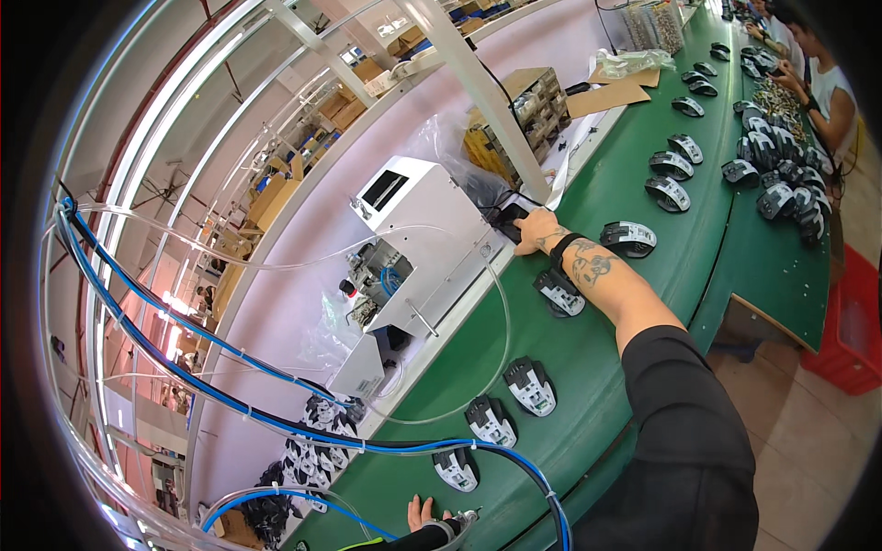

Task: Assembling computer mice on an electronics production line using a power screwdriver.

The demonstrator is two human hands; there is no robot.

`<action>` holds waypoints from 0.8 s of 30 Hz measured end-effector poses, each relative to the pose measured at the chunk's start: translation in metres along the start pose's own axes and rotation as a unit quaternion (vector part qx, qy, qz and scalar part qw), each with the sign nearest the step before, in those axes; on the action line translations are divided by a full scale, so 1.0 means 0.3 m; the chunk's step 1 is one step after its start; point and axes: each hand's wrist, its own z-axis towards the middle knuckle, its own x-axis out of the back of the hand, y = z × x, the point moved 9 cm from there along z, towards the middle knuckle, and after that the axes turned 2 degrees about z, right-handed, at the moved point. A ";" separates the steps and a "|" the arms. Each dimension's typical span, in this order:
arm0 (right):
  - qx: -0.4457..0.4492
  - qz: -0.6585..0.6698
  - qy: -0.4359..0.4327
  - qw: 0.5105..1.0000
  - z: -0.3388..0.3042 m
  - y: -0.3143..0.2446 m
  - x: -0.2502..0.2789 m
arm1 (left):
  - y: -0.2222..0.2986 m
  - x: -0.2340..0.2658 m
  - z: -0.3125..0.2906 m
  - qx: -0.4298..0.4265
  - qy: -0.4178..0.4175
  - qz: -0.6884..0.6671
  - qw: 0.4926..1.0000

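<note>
Presently, from my distant post, I follow the right hand (536, 230), which is stretched far forward over the green worktable (593, 367). Its fingers are at a dark object (509, 219) beside the right end of the white machine (436, 225), and I cannot tell if they are closed on it or only touch it. The machine has a dark screen (382, 191) on its top.

Below the forearm I find one black-and-white computer mouse (559, 294), and on the other side of this arm lies another mouse (628, 239).

The left hand (424, 512) is low, near the bottom edge of my view. I see some of its fingers slightly apart, but the rest is hidden, so I cannot say if it grips anything. Just beyond it is the nearest mouse (457, 470) of three in a slanted row. Blue tubing (248, 410) crosses before me. Farther right, a co-worker (834, 101) sits near a heap of mice (790, 188).
</note>
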 end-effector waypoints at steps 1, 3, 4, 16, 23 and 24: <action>0.005 0.013 0.040 0.999 -0.014 -0.009 0.011 | -0.002 0.000 -0.001 0.004 -0.002 0.001 1.000; -0.001 0.000 0.022 1.000 -0.008 0.002 0.016 | 0.004 -0.003 0.001 0.009 0.001 0.010 1.000; -0.006 -0.010 0.003 1.000 -0.005 0.009 0.013 | 0.011 0.000 -0.002 0.008 0.002 0.008 1.000; -0.034 0.056 0.039 0.997 -0.036 0.014 0.044 | -0.004 -0.005 0.011 0.033 0.000 -0.006 0.999; 0.095 0.212 0.181 0.956 -0.157 0.216 0.166 | 0.047 -0.010 0.029 0.019 0.004 -0.025 0.999; 0.096 0.213 0.180 0.955 -0.209 0.229 0.173 | 0.043 -0.011 0.028 0.017 0.006 -0.018 1.000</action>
